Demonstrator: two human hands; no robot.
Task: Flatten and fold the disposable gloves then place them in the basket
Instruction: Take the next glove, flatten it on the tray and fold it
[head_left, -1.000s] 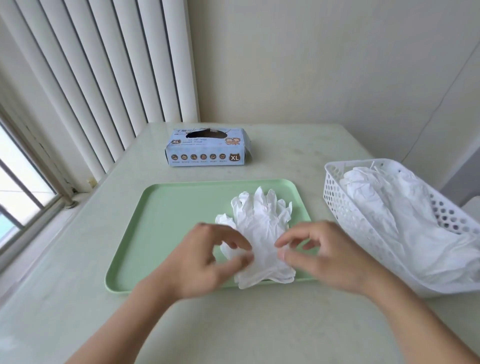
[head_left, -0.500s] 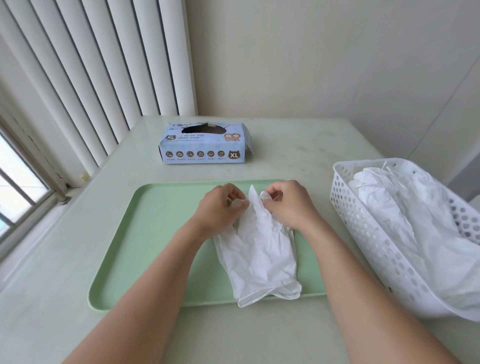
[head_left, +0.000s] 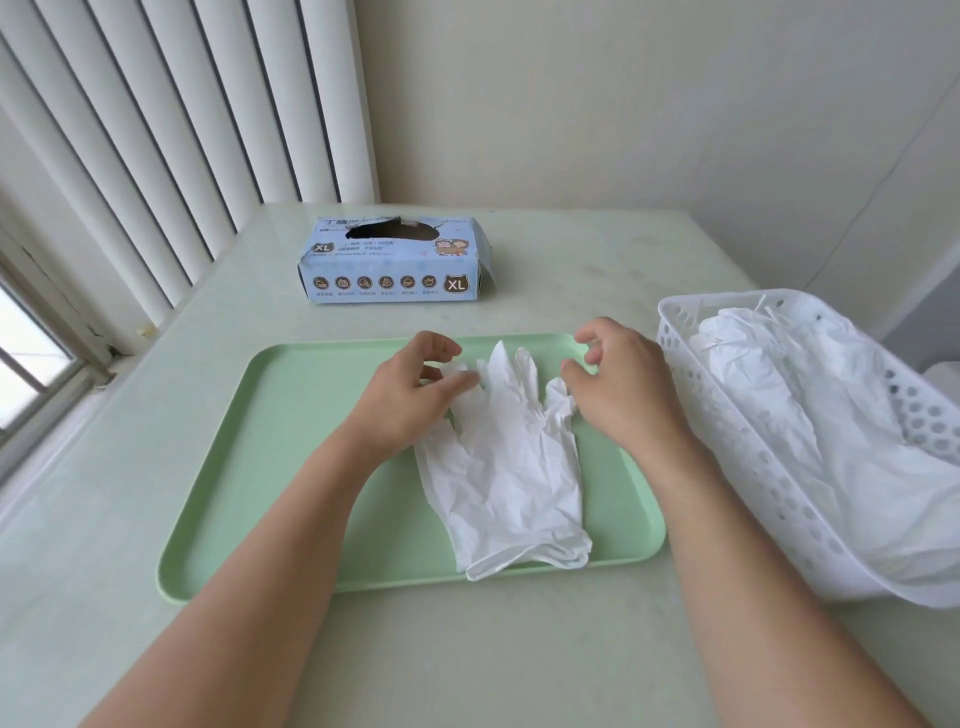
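White glove (head_left: 511, 467) lies flat on green tray (head_left: 291, 467), cuff toward the person. L hand (head_left: 410, 397) fingers pinch its thumb-side tips; R hand (head_left: 618, 387) fingers curled loose, touching the other edge. Basket (head_left: 748, 467) at right w/ gloves inside.

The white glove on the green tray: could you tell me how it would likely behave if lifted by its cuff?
The white glove looks thin and creased, so it would probably hang limp. It seems very light and may drift or cling. Its fingers would likely droop together, undoing the flattening.
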